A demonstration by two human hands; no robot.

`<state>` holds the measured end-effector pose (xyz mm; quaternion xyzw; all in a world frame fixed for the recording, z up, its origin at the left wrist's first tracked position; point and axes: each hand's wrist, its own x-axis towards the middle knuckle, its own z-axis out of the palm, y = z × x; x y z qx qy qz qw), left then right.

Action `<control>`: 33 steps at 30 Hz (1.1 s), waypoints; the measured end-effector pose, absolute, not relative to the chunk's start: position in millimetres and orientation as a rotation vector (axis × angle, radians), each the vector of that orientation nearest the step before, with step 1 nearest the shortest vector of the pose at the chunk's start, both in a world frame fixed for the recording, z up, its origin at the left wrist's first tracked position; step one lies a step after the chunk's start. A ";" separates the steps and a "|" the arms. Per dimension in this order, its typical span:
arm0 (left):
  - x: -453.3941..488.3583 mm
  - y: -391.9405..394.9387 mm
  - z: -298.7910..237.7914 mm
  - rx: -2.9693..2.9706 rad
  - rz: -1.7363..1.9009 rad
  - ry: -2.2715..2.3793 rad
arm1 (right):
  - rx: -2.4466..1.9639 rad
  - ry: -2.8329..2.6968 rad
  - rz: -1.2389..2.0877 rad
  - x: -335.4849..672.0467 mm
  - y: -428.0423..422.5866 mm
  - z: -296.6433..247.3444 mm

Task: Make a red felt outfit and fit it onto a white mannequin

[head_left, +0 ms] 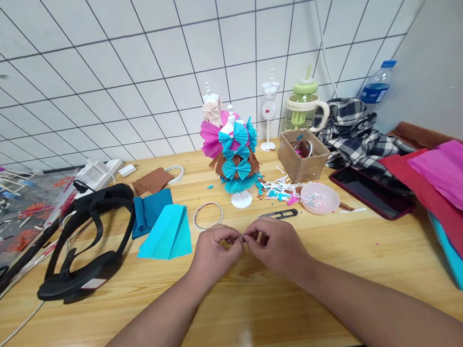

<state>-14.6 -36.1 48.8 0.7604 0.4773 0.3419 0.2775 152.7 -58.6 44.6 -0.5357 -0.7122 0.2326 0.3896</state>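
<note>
Two bare hands meet low in the centre, above a light wooden surface [239, 312]. The left hand [217, 248] and right hand [279, 245] come together, each with thumb and fingers pinched at the tips. Between the fingertips is a tiny dark piece [244, 239], too small to identify.

Taking the hands as the clock's centre, a thin whitish ring [195, 221] lies just beyond the left hand, between 10 and 11 o'clock. At 2 o'clock, just past the right hand, are small black-handled snips [284, 213], then a shallow pale-pink bowl [330, 202] holding small silvery bits.

At 12 o'clock stands a white miniature dress form on a round base, dressed in turquoise bows with pink and brown ruffles [237, 168]. White, turquoise and pink scraps [279, 188] lie beside it between 1 and 2 o'clock, near an open brown cardboard box [303, 165].

Between 9 and 10 o'clock lies a bright turquoise folded sheet [167, 235]; farther out at 9 is a black headset with a looped strap [94, 270]. Between 2 and 3 lies a dark phone [371, 191], and at 3, layered red, pink and turquoise sheets [448, 210].
</note>
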 end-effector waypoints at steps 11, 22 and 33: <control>-17.2 -35.3 50.3 2.041 0.950 1.169 | -1.403 -1.587 0.908 153.7 -56.7 48.0; -17.9 -34.3 51.8 2.075 0.992 1.057 | -1.546 -1.527 0.640 196.5 -30.9 51.6; -20.1 -35.9 49.8 2.038 0.912 1.109 | -2.136 -1.603 -0.035 281.9 -8.7 67.2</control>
